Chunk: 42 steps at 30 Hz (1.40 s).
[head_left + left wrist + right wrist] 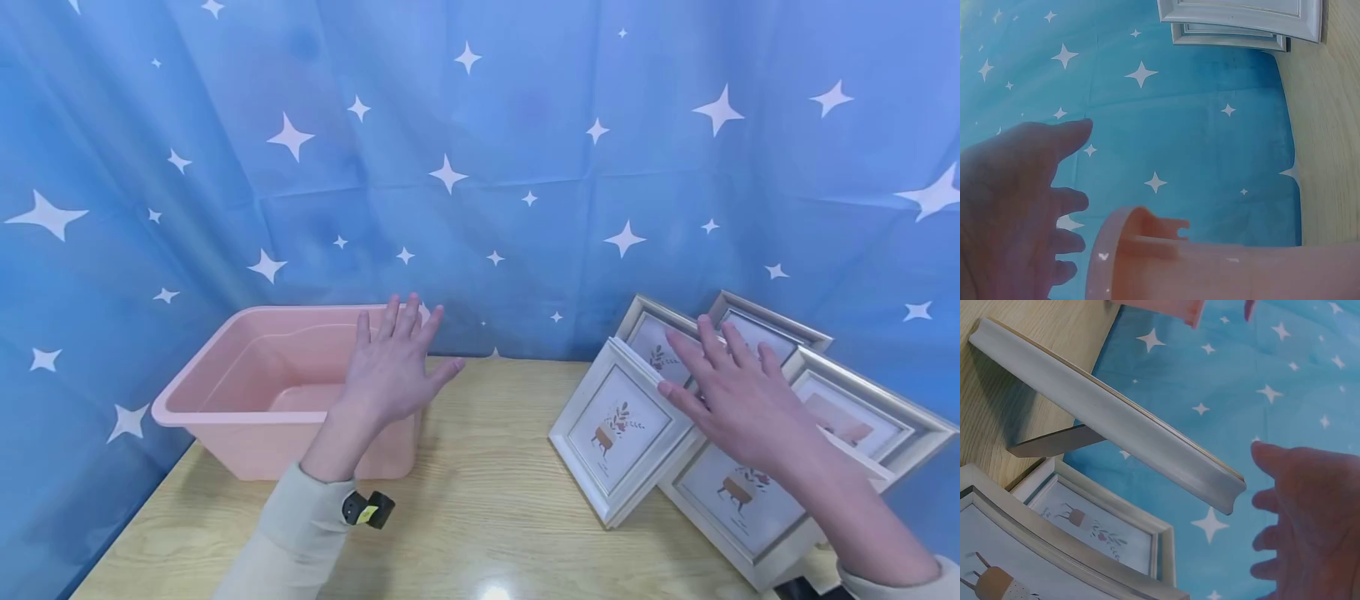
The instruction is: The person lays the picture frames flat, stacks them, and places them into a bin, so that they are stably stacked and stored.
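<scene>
My left hand (pixel 392 360) hovers over the right side of a pink plastic tub (pixel 247 417), fingers spread and nothing held. In the left wrist view, the tub's rim (pixel 1102 262) lies just beyond that hand's fingers. Above a group of standing picture frames, my right hand (pixel 738 398) is stretched out with its fingers apart. A white frame (pixel 618 429) with a plant print leans on its stand at the group's left. Another white frame (pixel 738 492) stands below the right hand, partly covered by the forearm. In the right wrist view, the hand (pixel 1316 519) is apart from the nearest frame (pixel 1110 415).
Behind the right hand stand several more frames, among them a silver one (pixel 873 408) at the right. The wooden table (pixel 487 467) runs between tub and frames. A blue star-patterned curtain (pixel 517 108) hangs along the back and left.
</scene>
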### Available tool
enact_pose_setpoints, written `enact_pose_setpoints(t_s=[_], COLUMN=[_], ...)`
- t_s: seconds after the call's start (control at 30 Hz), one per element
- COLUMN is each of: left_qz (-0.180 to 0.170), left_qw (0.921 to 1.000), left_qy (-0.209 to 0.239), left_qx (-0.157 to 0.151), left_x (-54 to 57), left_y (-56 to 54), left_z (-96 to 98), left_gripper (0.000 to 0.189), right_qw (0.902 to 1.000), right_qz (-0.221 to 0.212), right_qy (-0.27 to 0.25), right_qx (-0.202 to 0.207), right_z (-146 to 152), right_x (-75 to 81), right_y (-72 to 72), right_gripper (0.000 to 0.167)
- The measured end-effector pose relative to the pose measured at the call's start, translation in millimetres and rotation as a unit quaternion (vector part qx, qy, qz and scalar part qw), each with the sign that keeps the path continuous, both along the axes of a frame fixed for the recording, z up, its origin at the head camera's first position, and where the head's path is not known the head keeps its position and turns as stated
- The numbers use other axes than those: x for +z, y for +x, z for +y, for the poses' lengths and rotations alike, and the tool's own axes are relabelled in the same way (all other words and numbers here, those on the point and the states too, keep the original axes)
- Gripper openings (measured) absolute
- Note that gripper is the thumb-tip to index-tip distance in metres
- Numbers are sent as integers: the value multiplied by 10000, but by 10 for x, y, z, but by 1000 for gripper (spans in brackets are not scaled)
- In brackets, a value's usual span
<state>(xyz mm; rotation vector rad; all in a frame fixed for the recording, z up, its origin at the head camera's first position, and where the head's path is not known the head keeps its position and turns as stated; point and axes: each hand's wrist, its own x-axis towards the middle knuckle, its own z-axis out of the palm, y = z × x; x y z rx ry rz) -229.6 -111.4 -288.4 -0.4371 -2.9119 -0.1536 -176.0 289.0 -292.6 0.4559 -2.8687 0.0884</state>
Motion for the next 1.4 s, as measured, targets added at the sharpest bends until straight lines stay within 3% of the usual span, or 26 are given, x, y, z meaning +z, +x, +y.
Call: enact_pose_setpoints(t_s=[0.2,0.37,0.43,0.6,0.77,1.0,1.23,1.4], left_qz=[333,634,769,1039,788,424,581,727], left_qw=[9994,9953,9902,9693,9548,9449,9363,9278], left_qy=[91,666,1067,2066,2652,2990,3150,3271], left_qx=[-28,-312,-461,-837,-1088,-1265,-1443,-1642], left_x=[-26,-73,-119,-269,-356,-480,-621,-719], left_y=[19,63,100,202,254,301,309,294], left_z=[29,102,150,253,289,333,378,393], left_gripper=[76,74,76,80,77,71,63,59], right_qw=[9995,9964,9933,9855,9816,9776,9733,9719], right_qz=[70,-149,-271,-375,-320,-157,-228,183], right_qy=[-202,-737,-1050,-1633,-1880,-2095,-2277,-2333], right_qx=[225,384,396,268,48,-89,-190,-261], right_z=[-30,-79,-98,-164,-233,-292,-344,-354], right_x=[-38,-59,-69,-113,-146,-242,-307,-347], right_y=[-7,-15,-15,-19,-42,-73,-102,-113], right_gripper=[75,78,79,77,73,60,51,44])
